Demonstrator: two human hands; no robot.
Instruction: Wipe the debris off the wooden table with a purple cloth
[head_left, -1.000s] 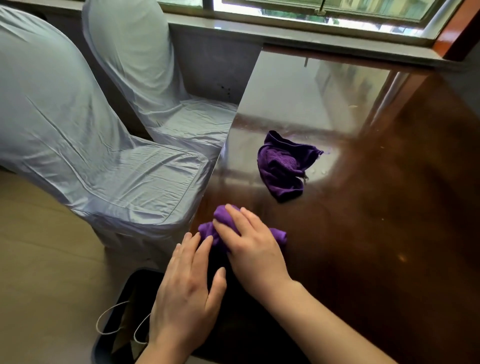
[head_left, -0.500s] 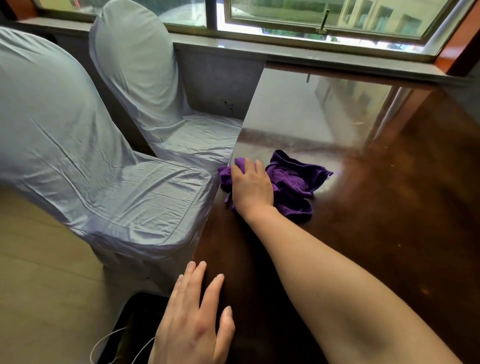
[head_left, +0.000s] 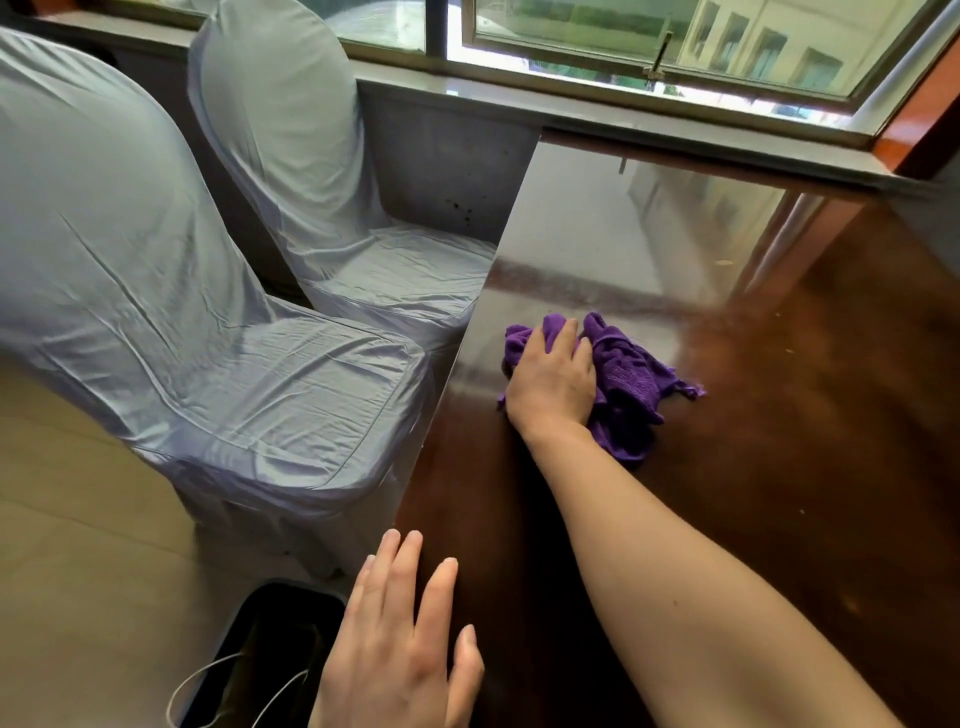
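Purple cloth (head_left: 631, 382) lying bunched on the wooden table (head_left: 779, 467), near its left edge. Right hand (head_left: 553, 384) pressing down, gripping it. Left hand (head_left: 400, 644) spread loose, grasping nothing, hovering at the table's near edge.

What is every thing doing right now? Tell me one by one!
Cloth: bunched, flat on table, under right hand.
Right hand: pressing on cloth.
Left hand: open, fingers spread, at table edge.
Table: glossy, small specks remain.
Bin: open, on floor.
Window: slightly open.
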